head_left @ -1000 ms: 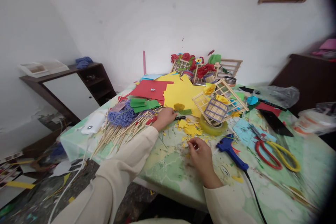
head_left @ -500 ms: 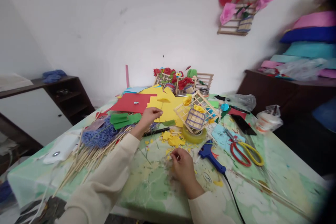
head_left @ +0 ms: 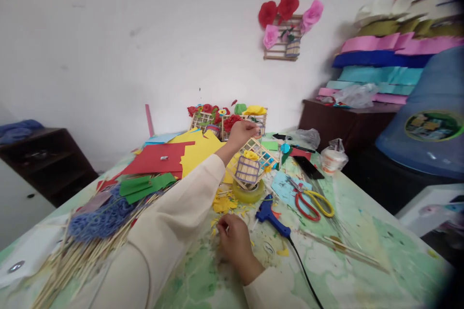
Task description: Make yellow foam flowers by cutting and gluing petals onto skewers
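Note:
My left hand (head_left: pixel 242 136) is raised above the far middle of the table, its fingers pinched. They grip the thin stem of a yellow paper flower (head_left: pixel 254 110), whose head stands just above the fingertips. Beneath this hand, a small lattice frame (head_left: pixel 268 155) of light sticks leans on a roll of clear tape (head_left: pixel 250 192). The frame bears a little stick basket (head_left: pixel 247 169) and yellow flowers. My right hand (head_left: pixel 237 246) rests low over the near table, thumb and fingertips closed together; anything between them is too small to make out. Yellow paper scraps (head_left: pixel 224 202) lie beyond it.
Right of my right hand lies a blue glue gun (head_left: pixel 271 217) with a black cord, then red-and-yellow-handled scissors (head_left: pixel 313 203). Purple yarn (head_left: pixel 101 219) and thin sticks (head_left: pixel 68 270) lie left. Red paper (head_left: pixel 152 158) and yellow sheets (head_left: pixel 199 149) lie behind. A cup (head_left: pixel 333 158) stands right.
My left hand has moved right and up with the yellow flower, from over the yellow sheets to above the lattice frame. My right hand stays low near the table. The view has turned right.

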The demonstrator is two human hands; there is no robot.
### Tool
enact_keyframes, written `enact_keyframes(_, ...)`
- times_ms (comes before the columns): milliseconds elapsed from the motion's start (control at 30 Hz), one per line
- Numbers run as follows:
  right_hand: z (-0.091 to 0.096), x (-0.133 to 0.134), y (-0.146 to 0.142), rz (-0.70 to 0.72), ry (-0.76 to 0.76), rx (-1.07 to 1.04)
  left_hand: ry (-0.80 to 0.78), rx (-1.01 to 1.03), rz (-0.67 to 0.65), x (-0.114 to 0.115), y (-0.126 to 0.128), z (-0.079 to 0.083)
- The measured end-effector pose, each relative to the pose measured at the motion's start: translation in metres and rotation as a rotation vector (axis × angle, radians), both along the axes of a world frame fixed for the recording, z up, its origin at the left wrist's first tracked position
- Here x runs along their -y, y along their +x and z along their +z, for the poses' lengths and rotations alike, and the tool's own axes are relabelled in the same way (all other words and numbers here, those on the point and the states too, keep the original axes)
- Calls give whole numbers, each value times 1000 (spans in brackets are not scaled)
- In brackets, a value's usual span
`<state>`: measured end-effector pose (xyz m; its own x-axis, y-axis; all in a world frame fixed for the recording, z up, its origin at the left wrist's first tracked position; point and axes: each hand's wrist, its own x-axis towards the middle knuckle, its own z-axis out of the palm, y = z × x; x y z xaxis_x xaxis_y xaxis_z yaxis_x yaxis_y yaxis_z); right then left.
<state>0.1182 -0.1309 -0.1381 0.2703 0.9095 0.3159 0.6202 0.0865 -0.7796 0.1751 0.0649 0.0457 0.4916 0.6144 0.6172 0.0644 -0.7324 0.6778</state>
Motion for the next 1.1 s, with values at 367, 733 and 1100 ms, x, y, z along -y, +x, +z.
enact_keyframes(367,7,3,-2,18,3,-5,22,-244,60,-15,18,-26)
enact_keyframes(733,8,3,0,13,3,14,122,-346,-37,-10,27,-34)
enact_keyframes(1100,6,1,-1,20,-1,12,221,-449,30,-7,13,-24)
